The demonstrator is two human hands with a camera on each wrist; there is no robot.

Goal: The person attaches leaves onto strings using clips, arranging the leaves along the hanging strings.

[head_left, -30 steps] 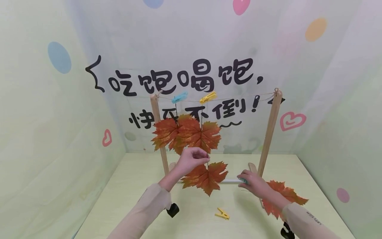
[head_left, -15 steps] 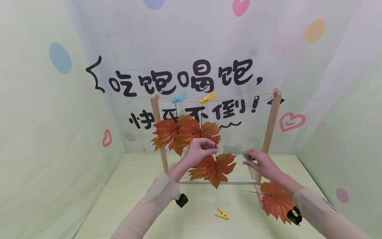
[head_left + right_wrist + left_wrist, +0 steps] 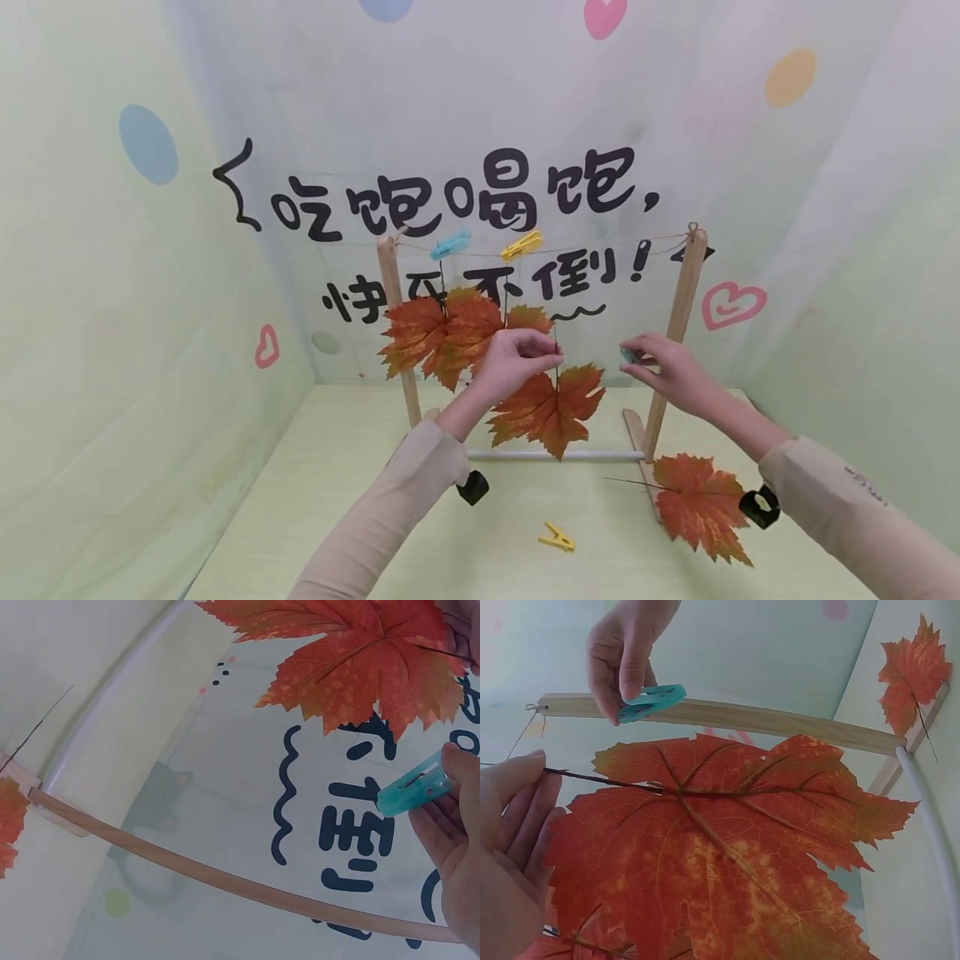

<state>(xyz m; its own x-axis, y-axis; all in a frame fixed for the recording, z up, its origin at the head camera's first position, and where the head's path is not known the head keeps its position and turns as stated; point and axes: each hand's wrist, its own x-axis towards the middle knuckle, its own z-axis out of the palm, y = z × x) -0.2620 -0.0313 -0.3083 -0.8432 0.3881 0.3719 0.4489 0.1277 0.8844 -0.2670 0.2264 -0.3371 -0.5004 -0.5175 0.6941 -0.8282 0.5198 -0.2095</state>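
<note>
My left hand pinches the dark stem of an orange-red maple leaf, which hangs below the fingers in front of the wooden frame. In the left wrist view that leaf fills the middle, its stem between thumb and fingers. My right hand holds a teal clothespin between thumb and fingers, to the right of the leaf and below the string. Two maple leaves hang from the string at the left, one by a blue clothespin, the other by a yellow clothespin.
The string runs between two wooden posts, the right post standing beside my right hand. A white rod joins their feet. On the table lie a yellow clothespin and, at the right, another maple leaf with its stem pointing left.
My left hand has moved up and to the right with its leaf. My right hand has risen from near the rod with the teal clothespin, uncovering more of the leaf on the table.
</note>
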